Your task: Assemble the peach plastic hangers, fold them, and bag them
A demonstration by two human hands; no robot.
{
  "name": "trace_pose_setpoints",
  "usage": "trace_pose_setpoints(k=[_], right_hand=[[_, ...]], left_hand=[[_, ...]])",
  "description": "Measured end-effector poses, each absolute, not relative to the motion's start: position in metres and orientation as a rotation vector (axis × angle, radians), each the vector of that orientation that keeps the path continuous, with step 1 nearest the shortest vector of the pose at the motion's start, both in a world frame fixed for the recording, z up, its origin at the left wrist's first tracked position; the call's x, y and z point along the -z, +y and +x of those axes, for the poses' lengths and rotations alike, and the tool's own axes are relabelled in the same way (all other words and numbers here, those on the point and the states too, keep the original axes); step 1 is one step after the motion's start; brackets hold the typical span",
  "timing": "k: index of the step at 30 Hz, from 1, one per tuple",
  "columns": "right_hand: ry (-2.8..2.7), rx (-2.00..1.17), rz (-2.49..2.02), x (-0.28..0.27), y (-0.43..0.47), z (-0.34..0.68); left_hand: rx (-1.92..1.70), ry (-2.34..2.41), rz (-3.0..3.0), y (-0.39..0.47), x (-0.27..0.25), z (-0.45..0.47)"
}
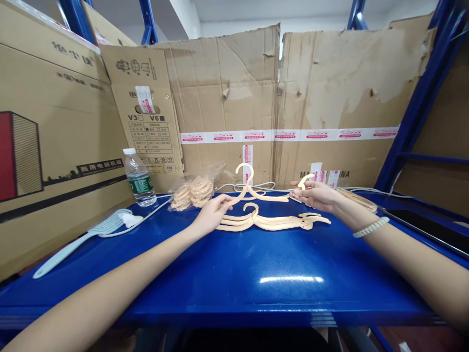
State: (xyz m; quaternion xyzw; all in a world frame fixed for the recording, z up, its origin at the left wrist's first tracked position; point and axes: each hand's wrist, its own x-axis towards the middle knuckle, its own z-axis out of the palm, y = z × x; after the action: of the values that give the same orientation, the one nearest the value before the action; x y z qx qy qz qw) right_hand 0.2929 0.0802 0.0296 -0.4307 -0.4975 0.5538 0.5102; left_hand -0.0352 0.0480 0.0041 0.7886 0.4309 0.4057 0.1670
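Observation:
My left hand is closed on the left arm of a cream plastic clothes hanger, its hook pointing up. To the right, my right hand pinches a small curved cream piece near the hanger's other end. Whether that piece touches the hanger I cannot tell. Just in front lies a stack of cream hangers, the left ends partly hidden behind my left hand. At the stack's right end are curved hooked pieces.
Clear bags of cream parts and a water bottle stand back left. A pale hairbrush lies left. Behind my right wrist is a pile of long pale pieces; a black flat device lies right. Cardboard walls the blue table.

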Motion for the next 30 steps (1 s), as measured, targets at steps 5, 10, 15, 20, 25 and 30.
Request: trace_pose_setpoints(k=[5,10,15,20,25,30], right_hand=[[-1.245,-1.419,-1.098,-0.033,0.075,0.29],[-1.383,-1.521,-1.11,-0.035,0.066,0.287],[-1.351,-1.627,-1.137,-0.038,0.06,0.282],[-1.364,-1.669,-1.124,-0.035,0.062,0.283],[-1.343,-1.634,-1.129,-0.031,0.067,0.283],[-1.337,-1.481,-1.191,-0.029,0.068,0.277]], left_hand=[[-1.167,1.23,2.249,0.046,-0.004,-0.034],[-1.163,1.208,2.256,0.042,-0.006,-0.032],[-1.178,1.178,2.287,0.039,-0.009,-0.031],[-1.191,1.171,2.326,0.036,-0.01,-0.031],[-1.202,1.154,2.327,0.033,-0.011,-0.027],[-1.183,1.165,2.338,0.031,-0.011,-0.026]])
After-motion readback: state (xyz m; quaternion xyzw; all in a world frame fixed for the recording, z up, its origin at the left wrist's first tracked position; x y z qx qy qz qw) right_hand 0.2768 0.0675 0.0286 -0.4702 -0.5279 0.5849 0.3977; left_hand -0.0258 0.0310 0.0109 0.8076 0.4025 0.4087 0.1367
